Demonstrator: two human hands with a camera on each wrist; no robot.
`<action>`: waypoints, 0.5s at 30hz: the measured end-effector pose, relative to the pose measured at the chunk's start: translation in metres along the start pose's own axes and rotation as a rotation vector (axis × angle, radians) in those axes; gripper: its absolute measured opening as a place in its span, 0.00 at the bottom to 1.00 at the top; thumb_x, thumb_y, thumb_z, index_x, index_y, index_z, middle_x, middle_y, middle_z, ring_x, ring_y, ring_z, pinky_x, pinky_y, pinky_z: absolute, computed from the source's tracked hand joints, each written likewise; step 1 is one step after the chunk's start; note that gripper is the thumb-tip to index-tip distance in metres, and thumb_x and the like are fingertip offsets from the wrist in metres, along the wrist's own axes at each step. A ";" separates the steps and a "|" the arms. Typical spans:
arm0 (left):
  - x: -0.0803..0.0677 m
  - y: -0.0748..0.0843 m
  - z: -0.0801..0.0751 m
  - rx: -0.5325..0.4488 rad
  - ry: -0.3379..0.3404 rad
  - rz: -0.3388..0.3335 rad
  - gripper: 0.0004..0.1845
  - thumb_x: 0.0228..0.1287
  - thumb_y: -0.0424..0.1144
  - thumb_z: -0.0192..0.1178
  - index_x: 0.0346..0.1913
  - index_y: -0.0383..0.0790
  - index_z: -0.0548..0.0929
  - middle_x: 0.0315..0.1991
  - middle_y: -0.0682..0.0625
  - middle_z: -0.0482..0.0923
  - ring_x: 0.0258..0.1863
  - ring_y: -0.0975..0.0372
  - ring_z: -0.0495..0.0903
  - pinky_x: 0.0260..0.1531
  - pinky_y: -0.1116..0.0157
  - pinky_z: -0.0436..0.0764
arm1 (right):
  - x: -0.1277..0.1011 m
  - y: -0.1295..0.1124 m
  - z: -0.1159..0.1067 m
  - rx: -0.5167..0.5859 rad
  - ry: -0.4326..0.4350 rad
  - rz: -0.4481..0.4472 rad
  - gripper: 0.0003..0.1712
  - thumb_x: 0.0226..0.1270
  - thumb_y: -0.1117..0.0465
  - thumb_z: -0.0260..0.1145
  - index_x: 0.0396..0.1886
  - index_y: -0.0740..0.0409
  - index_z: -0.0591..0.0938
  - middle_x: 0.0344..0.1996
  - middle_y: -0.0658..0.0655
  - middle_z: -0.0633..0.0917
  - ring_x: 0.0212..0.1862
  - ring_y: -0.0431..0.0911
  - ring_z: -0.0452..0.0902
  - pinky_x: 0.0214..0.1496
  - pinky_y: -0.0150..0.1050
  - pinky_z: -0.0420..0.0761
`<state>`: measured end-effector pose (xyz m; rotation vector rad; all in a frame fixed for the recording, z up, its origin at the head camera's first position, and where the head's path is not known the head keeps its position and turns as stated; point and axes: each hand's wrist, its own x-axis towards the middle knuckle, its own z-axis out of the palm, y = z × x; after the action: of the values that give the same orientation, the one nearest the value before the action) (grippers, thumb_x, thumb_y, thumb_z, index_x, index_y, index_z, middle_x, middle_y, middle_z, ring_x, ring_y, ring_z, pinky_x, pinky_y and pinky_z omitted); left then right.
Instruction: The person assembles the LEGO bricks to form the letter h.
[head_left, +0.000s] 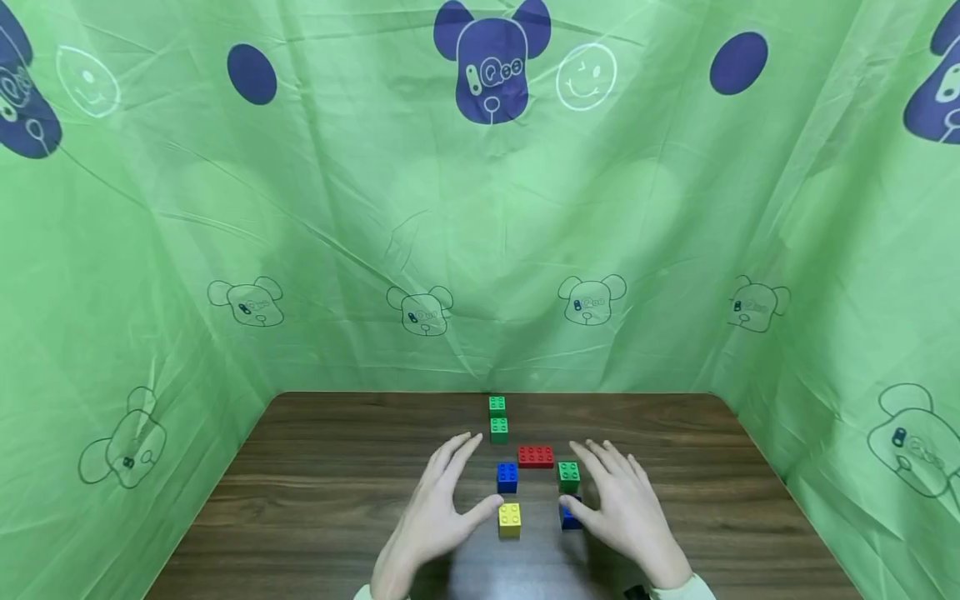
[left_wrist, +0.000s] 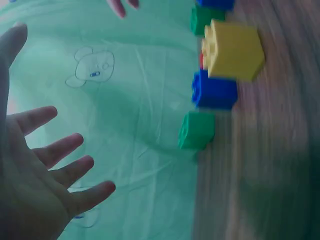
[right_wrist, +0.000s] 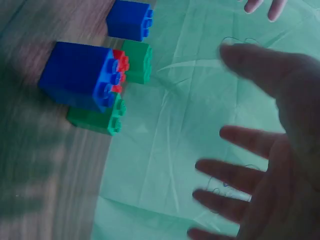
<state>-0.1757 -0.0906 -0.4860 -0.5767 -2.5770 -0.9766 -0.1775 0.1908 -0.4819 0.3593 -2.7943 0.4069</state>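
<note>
My left hand [head_left: 437, 512] hovers with spread fingers left of a yellow block [head_left: 509, 520] and a blue block [head_left: 507, 477]. In the left wrist view its palm [left_wrist: 30, 190] holds nothing. To the right, my right hand [head_left: 626, 508] is also spread and without anything in it. From the head, its thumb partly covers a second blue block [head_left: 570, 518]; the right wrist view shows that blue block [right_wrist: 77, 75] apart from the hand. Just behind stands a green block [head_left: 568, 476]. A longer red block [head_left: 536, 457] lies between the two columns.
Two more green blocks [head_left: 498, 430] stand in line toward the back edge of the brown wooden table [head_left: 315, 500]. Green cloth [head_left: 495, 217] printed with bear heads hangs behind the table and along both sides.
</note>
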 end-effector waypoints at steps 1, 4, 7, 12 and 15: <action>0.000 -0.001 0.002 -0.034 -0.006 -0.003 0.43 0.53 0.65 0.61 0.71 0.65 0.55 0.69 0.58 0.58 0.68 0.57 0.61 0.58 0.45 0.69 | 0.000 0.001 0.000 0.011 -0.015 -0.025 0.44 0.50 0.31 0.66 0.66 0.40 0.69 0.62 0.55 0.74 0.67 0.57 0.64 0.65 0.63 0.59; 0.000 -0.003 0.012 -0.092 -0.039 -0.033 0.40 0.55 0.65 0.59 0.70 0.65 0.57 0.66 0.58 0.62 0.65 0.60 0.64 0.56 0.48 0.72 | -0.001 0.002 0.002 0.051 -0.061 -0.095 0.38 0.51 0.39 0.70 0.62 0.46 0.74 0.59 0.56 0.77 0.63 0.56 0.69 0.63 0.61 0.64; -0.001 -0.006 0.022 -0.098 -0.077 -0.032 0.37 0.57 0.64 0.58 0.69 0.62 0.60 0.62 0.56 0.67 0.61 0.58 0.69 0.55 0.50 0.74 | -0.002 0.004 0.006 0.066 -0.099 -0.139 0.33 0.51 0.44 0.72 0.57 0.49 0.77 0.54 0.54 0.81 0.58 0.54 0.75 0.59 0.58 0.70; -0.004 -0.009 0.037 -0.126 -0.184 -0.037 0.34 0.58 0.56 0.62 0.66 0.52 0.66 0.55 0.55 0.73 0.54 0.57 0.75 0.52 0.56 0.76 | -0.002 0.005 0.010 0.074 -0.194 -0.142 0.27 0.52 0.49 0.73 0.53 0.50 0.80 0.49 0.53 0.83 0.50 0.50 0.80 0.50 0.54 0.77; -0.006 -0.010 0.044 -0.113 -0.259 -0.067 0.34 0.57 0.55 0.63 0.65 0.47 0.68 0.54 0.53 0.74 0.53 0.57 0.75 0.52 0.55 0.76 | -0.001 0.007 0.013 0.071 -0.250 -0.133 0.25 0.53 0.50 0.72 0.52 0.51 0.81 0.48 0.54 0.84 0.48 0.50 0.81 0.48 0.52 0.79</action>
<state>-0.1816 -0.0688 -0.5258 -0.6917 -2.7959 -1.1438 -0.1815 0.1931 -0.4962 0.6503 -2.9776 0.4594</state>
